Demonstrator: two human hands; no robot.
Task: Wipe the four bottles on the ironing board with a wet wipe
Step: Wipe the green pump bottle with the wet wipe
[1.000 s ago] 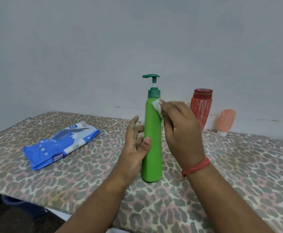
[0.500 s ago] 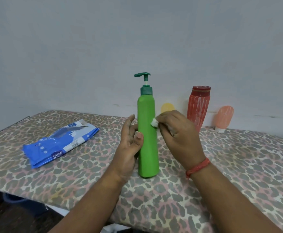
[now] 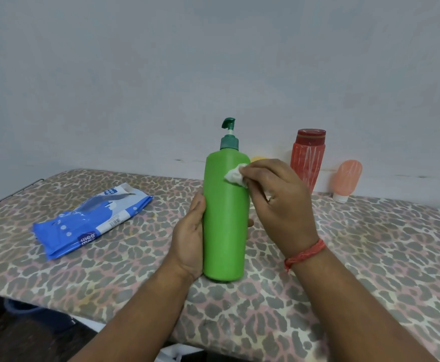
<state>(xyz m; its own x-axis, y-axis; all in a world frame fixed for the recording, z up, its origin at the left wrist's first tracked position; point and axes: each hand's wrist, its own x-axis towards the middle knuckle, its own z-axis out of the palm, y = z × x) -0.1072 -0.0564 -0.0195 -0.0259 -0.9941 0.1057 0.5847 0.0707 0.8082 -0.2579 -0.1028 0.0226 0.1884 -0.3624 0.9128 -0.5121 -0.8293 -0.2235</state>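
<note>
I am wrapping my left hand point(image 3: 187, 239) around the back of the green pump bottle point(image 3: 225, 218), thumb along its near left side, holding it upright on the leopard-print ironing board point(image 3: 370, 257). My right hand point(image 3: 279, 205) is pinching a bunched white wet wipe point(image 3: 236, 176) between thumb and fingertips and pressing it against the bottle's upper right shoulder.

I judge I am in the middle of wiping this first bottle. The next move calls for dragging the wipe down the body while my left hand is steadying or turning the bottle so every side gets covered.

Three more bottles are waiting by the wall: a red ribbed bottle point(image 3: 309, 158), a small peach tube point(image 3: 347, 178) standing on its white cap, and a yellow one point(image 3: 257, 159) mostly hidden behind my right hand. The blue wipes pack point(image 3: 91, 220) is lying well to the left. Nothing is blocking the wipe's path.
</note>
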